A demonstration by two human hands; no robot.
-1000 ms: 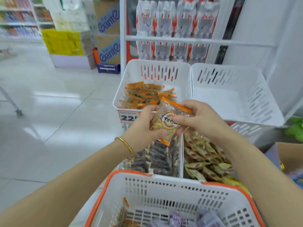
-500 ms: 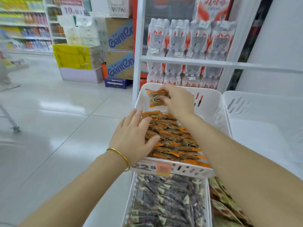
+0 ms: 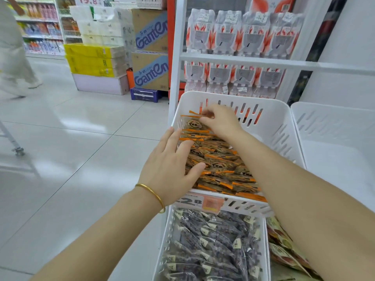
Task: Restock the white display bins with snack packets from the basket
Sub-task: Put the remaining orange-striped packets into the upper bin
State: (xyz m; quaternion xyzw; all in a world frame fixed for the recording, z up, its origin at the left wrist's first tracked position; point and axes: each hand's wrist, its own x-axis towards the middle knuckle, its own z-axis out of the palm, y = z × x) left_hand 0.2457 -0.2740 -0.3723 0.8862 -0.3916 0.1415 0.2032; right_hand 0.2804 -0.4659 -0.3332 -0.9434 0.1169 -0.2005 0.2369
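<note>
Head camera looked down at two bare arms reaching into a bin. The right hand (image 3: 221, 122) pinched the orange top edge of a snack packet (image 3: 193, 124) with curled fingertips. This packet was see-through with a round label, and it stood at the back left of the upper white bin (image 3: 280, 126), close to the slotted back wall. The left hand (image 3: 172, 167) held nothing. Its fingers were straight and spread, and they lay flat on the pile of orange-edged packets (image 3: 219, 165) that filled the front and middle of the same bin. The thumb touched the pile too. A gold bangle (image 3: 152, 192) sat on the left wrist.

An orange and white price tag (image 3: 203, 202) hung on the front rim of that bin. Just below it was a lower white bin (image 3: 165, 236) full of dark packets (image 3: 213, 244) with small pale labels. Next to those, on the right, lay green and yellow packets (image 3: 284, 250), partly hidden by the right arm. Another white bin (image 3: 332, 128) stood just beside the upper one, on its right.

Behind the bins was a white rack with wrapped packs of bottles (image 3: 241, 33) in red and white. To the left stood brown boxes (image 3: 150, 31) with blue letters, a blue crate (image 3: 145, 94) and yellow packs (image 3: 93, 59) in a stack. Far left, a person in pale clothes (image 3: 12, 53) was on the shiny floor (image 3: 71, 149).
</note>
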